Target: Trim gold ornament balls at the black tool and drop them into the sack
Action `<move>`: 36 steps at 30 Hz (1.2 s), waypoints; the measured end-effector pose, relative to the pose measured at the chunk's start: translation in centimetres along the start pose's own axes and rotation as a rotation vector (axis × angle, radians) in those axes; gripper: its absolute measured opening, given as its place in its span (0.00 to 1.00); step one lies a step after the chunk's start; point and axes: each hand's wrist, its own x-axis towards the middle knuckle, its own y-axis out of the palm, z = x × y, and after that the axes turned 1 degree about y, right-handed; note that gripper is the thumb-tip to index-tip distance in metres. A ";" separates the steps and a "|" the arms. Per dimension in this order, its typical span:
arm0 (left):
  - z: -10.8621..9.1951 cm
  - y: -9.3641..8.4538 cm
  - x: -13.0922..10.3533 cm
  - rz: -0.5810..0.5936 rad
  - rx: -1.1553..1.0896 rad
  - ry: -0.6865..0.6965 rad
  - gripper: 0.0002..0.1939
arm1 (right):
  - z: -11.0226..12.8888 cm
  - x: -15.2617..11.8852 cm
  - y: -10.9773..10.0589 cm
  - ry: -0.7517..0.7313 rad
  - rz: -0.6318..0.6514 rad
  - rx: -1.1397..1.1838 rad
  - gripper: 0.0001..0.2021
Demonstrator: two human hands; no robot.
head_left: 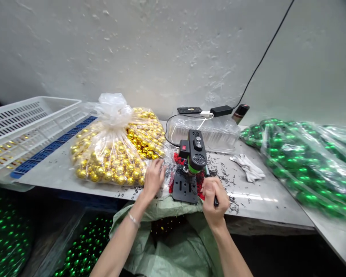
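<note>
My right hand (215, 197) is closed round a black-tipped handle (216, 201) at the right side of a small black machine (197, 148) with a flat slotted base plate (185, 188). My left hand (155, 176) is beside the opening of a clear bag of gold balls (146, 132), left of the machine; its fingers are bent and partly hidden, and what they hold, if anything, cannot be made out. Red material (200, 180) shows under and around the machine. A green sack (161, 209) hangs open below the table edge, with some gold balls inside.
A tied bag of gold balls (112, 157) and a white crate (46, 111) stand at the left. Behind the machine are a clear plastic box (225, 132) and cables. Gloves (249, 168), black scraps (219, 169) and bagged green balls (305, 154) lie at the right.
</note>
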 end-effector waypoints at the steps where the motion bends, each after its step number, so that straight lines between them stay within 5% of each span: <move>1: 0.6 0.1 1.9 0.039 0.073 -0.087 0.14 | 0.0 0.0 0.0 0.002 0.000 -0.001 0.14; 4: 2.0 0.3 5.8 0.192 0.143 -0.258 0.14 | 0.1 0.1 -0.1 0.000 0.000 -0.008 0.14; 8: 2.9 0.5 6.8 0.219 0.067 -0.315 0.14 | 0.1 0.1 -0.2 -0.020 0.015 -0.026 0.14; 11: 2.6 0.2 5.4 0.224 -0.088 -0.348 0.18 | 0.0 0.1 -0.2 -0.039 0.022 -0.033 0.13; 16: -0.5 0.7 0.3 0.282 -1.058 -0.623 0.23 | 0.0 -0.1 -0.1 -0.004 0.005 -0.028 0.14; 19: -3.0 1.7 -2.8 0.267 -1.327 -0.779 0.23 | 0.0 -0.1 -0.2 -0.012 0.020 -0.045 0.14; 24: -5.0 2.6 -5.0 0.226 -1.321 -0.789 0.27 | -0.2 0.0 -0.4 -0.060 0.042 -0.076 0.14; 29: -4.2 3.6 -3.5 0.142 -1.212 -0.739 0.29 | -0.3 -0.2 -0.2 -0.059 0.020 -0.078 0.14; 36: -4.1 5.7 -2.9 0.165 -0.935 -0.506 0.16 | -0.4 -0.3 -0.3 -0.082 0.018 -0.078 0.13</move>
